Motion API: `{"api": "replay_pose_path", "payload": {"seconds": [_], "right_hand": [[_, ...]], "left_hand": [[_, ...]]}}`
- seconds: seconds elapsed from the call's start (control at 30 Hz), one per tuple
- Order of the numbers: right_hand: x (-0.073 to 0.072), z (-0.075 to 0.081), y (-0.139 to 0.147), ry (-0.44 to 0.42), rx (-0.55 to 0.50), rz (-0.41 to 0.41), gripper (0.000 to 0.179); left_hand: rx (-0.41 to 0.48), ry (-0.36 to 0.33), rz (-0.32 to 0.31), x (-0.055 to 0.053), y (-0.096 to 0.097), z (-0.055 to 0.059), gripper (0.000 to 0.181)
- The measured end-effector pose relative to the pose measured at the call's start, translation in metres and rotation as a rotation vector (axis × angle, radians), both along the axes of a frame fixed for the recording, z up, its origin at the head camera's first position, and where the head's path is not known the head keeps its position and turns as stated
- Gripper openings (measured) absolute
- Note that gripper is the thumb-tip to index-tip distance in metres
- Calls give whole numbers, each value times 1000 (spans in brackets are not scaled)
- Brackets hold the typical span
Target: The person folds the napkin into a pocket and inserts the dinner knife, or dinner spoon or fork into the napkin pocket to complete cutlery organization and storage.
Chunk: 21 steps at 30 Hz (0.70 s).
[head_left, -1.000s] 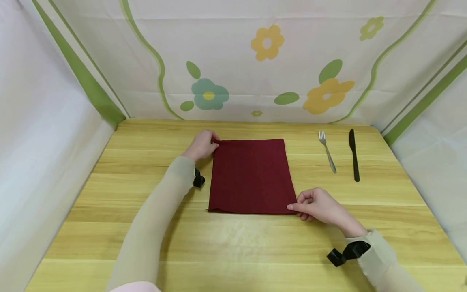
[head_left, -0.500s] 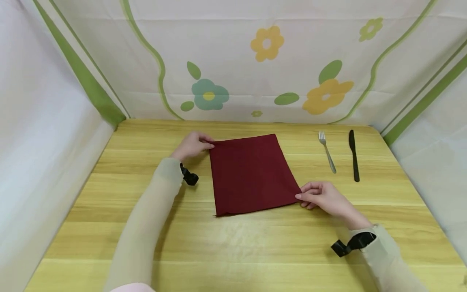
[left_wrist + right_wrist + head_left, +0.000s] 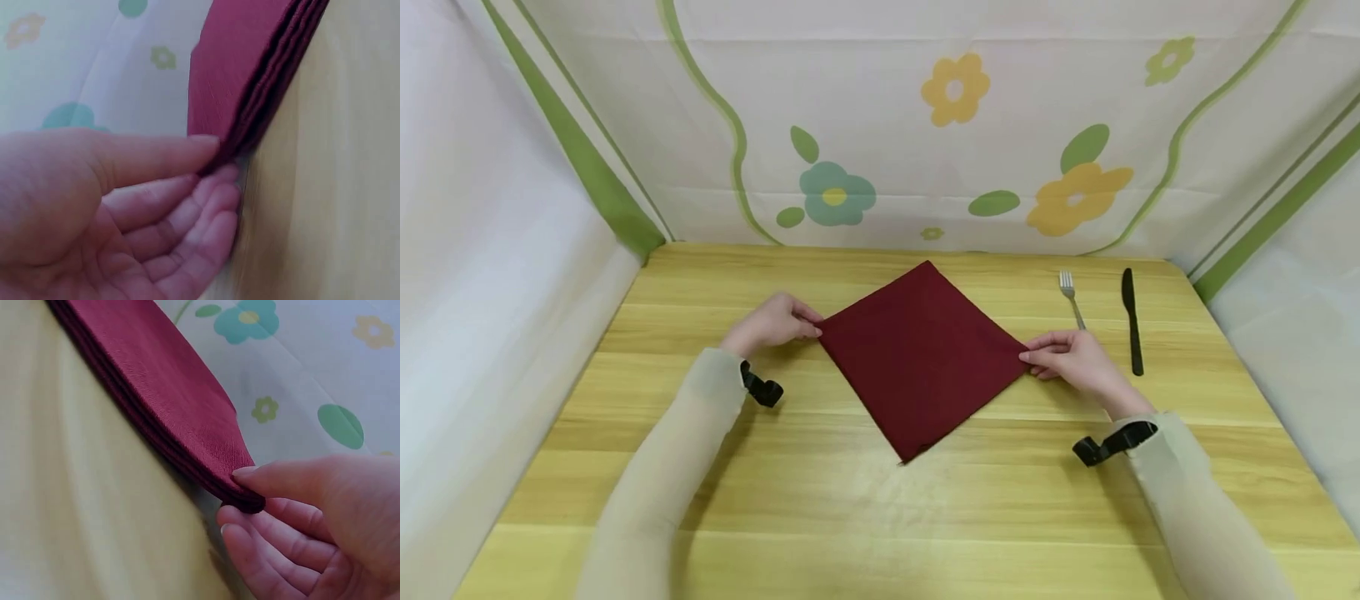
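A dark red cloth napkin [image 3: 925,358], folded into a square of several layers, lies turned like a diamond at the middle of the table. My left hand [image 3: 778,321] pinches its left corner between thumb and fingers. The right corner is pinched by my right hand [image 3: 1071,362]. In the left wrist view the stacked edges of the napkin [image 3: 250,81] run up from the thumb tip. The right wrist view shows the thumb on top of the napkin [image 3: 169,406] and fingers beneath the corner, the layers kept together.
A fork [image 3: 1070,296] lies at the back right, its handle partly hidden behind my right hand. Beside it is a black knife [image 3: 1132,321]. The wooden table [image 3: 880,533] meets a white flowered curtain [image 3: 880,125] at the back, with white cloth at both sides.
Held at two corners, the napkin has turned counterclockwise from square-on to a diamond. My left hand has come nearer and leftward; my right hand has moved farther away, now overlapping the fork's handle.
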State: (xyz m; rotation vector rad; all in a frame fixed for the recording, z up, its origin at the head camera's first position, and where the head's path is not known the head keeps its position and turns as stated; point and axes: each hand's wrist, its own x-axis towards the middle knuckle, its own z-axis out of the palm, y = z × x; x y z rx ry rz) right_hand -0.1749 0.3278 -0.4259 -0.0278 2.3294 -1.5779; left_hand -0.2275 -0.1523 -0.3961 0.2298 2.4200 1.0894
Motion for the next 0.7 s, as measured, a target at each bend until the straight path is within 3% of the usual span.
{"api": "replay_pose_path", "payload": {"seconds": [0.33, 0.53, 0.7], "right_hand": [[-50, -1, -3, 66, 52, -35, 36], [-73, 4, -10, 100, 111, -76, 36], [-89, 3, -18, 102, 94, -120, 37]], "left_hand": [[41, -44, 53, 36, 2, -1, 33], [218, -129, 106, 58, 6, -11, 35], [344, -203, 150, 74, 10, -20, 34]]}}
